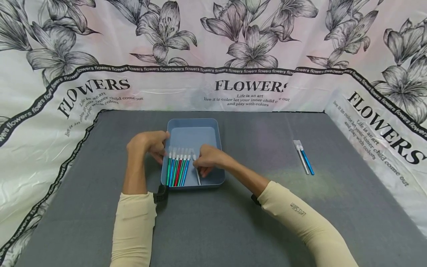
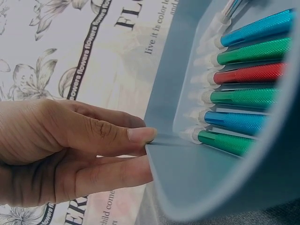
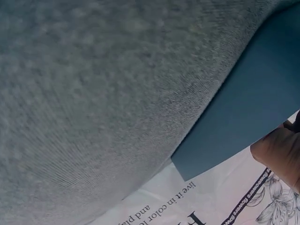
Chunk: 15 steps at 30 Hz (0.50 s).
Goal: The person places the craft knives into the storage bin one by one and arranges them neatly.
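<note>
A blue-grey tray (image 1: 190, 131) stands on the table, and my left hand (image 1: 148, 144) pinches its left wall. In the left wrist view, the thumb (image 2: 141, 135) lies over the rim with fingers outside. Several capped craft knives (image 1: 178, 172) with green, blue and red knurled handles lie side by side in the tray's near left part. To their right, my right hand (image 1: 211, 160) reaches into the tray and pinches a silver craft knife (image 1: 198, 177), its lower end near the front wall. The right wrist view catches only part of that hand, behind the tray's wall.
On the right of the grey tabletop (image 1: 253, 222) lie a silver craft knife (image 1: 301, 158) and a blue craft knife (image 1: 307, 159), close together. A white flower-printed sheet (image 1: 186, 89) rises along the back and sides.
</note>
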Available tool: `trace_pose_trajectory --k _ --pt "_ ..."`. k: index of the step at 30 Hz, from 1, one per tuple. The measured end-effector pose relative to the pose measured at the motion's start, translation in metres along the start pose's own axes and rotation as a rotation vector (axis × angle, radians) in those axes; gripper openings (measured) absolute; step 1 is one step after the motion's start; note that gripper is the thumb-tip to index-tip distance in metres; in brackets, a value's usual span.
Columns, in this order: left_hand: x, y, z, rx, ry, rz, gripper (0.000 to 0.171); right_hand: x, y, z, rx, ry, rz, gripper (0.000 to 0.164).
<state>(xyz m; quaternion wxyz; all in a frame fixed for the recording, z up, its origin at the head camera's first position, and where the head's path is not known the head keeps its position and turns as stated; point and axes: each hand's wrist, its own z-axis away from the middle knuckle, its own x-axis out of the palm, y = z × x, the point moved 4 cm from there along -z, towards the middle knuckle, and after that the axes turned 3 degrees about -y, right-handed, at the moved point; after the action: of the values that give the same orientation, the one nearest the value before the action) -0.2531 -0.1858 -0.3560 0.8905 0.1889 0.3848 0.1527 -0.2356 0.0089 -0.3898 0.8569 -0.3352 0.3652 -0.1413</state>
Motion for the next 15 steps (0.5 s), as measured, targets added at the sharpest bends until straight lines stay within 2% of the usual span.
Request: trace_pose_trajectory --k 8,15 --pt "0.0 0.001 0.0 0.015 -0.004 -0.022 0.08 0.002 -0.004 -0.01 0.034 -0.11 0.0 0.026" --pt "-0.001 0.001 -0.001 0.012 -0.008 -0.02 0.082 0.004 -0.004 -0.013 0.04 -0.154 -0.041 0.022"
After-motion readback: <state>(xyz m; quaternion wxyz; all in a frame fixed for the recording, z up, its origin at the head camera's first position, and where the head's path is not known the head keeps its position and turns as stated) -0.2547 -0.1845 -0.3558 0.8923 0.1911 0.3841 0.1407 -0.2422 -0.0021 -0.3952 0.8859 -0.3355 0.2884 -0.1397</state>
